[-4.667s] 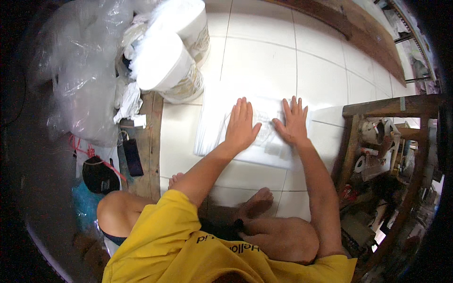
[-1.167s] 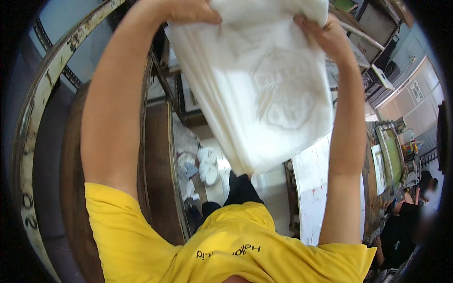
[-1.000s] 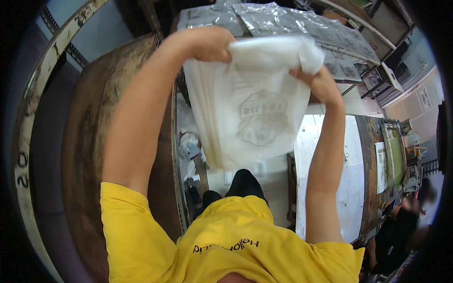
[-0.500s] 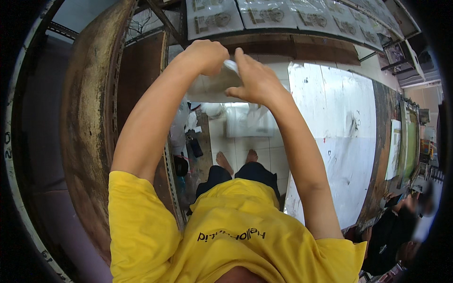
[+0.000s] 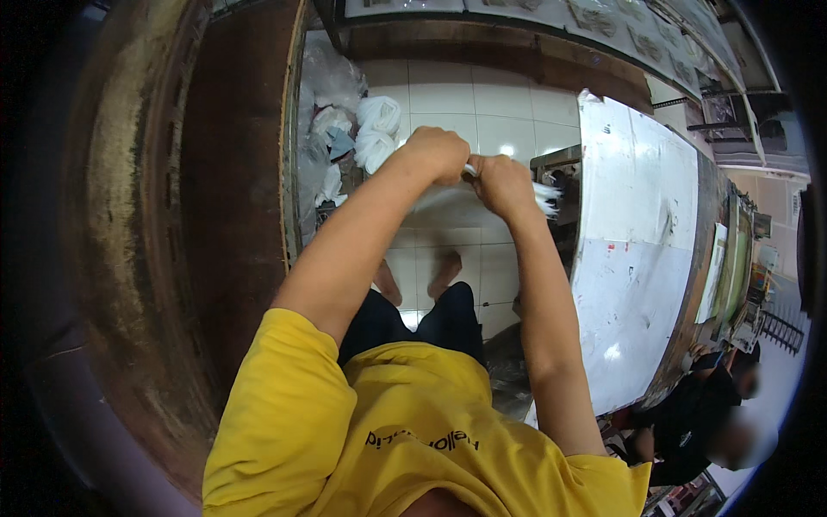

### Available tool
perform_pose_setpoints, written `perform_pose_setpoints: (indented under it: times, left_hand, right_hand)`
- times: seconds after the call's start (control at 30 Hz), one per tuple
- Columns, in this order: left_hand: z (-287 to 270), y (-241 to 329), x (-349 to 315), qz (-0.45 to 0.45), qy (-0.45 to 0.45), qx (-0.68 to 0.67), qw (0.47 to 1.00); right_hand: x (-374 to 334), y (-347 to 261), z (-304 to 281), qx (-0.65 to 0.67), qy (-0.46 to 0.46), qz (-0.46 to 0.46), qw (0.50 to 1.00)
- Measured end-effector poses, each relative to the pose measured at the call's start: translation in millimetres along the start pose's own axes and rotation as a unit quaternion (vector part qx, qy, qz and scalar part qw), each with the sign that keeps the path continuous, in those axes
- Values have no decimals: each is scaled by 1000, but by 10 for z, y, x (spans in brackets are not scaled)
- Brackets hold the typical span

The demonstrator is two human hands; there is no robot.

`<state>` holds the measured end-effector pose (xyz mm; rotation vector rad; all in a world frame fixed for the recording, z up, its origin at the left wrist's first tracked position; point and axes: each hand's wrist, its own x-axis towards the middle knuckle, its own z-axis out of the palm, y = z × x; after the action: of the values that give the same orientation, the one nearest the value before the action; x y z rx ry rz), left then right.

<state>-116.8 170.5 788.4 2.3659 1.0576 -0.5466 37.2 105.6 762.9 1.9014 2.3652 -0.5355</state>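
Fingers (image 5: 457, 151) of the left hand (image 5: 436, 157) are curled tight and those of the right hand (image 5: 505, 183) are folded in beside them, both apparently gripping the white plastic bundle (image 5: 547, 200); the finger pads are hidden, so how deep each grip goes cannot be told. The bundle is held in the air above the tiled floor (image 5: 493, 89), in front of the legs and to the left of the white-topped table (image 5: 633, 207). Only a sliver shows between the fists, with a blurred, fanned edge past the right hand. Judging by its look, it should be light for its size, limp and rather slippery, with thin layers that could slide over one another, crease or let air in; it is hardly breakable, though a hard pull might stretch or tear a single layer. The best hold is likely along one edge, all layers pinched together, with hands a little apart so the middle does not sag. Half a second ago the right hand was spread, its thumb away from the fingers; now it is closed, and the fists sit almost together, lower in view. About a second ago the bundle hung with its printed face toward the camera; now that face is out of sight.
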Motion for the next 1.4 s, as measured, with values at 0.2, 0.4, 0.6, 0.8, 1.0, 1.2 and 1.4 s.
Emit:
perform_pose_setpoints:
  times: [0.2,0.4,0.6,0.8,1.0,1.2,1.4]
  left_hand:
    - [785,-117,280,-34,23,-77,996]
    - [1749,-598,274,48,578,-356,733]
    - [4860,-1578,1591,-130,587,-746,286]
    - [5301,-970,3390,1,348,-907,236]
    - [5605,-441,3804,100,235,-939,229]
    - [6588,-200,3336,117,80,-959,244]
    - [7285,-258,3142,65,11,-910,409]
  right_hand:
    - [13,188,888,-1,-5,-11,1000]
    - [-144,700,1333,62,78,-2,995]
    - [-185,1192,1479,57,178,-42,982]
    - [-608,1513,1687,142,302,222,916]
    - [-826,1956,2056,143,301,297,895]
    - [-1005,2438,2908,201,220,378,876]
    - [-1618,3554,4652,115,185,546,809]
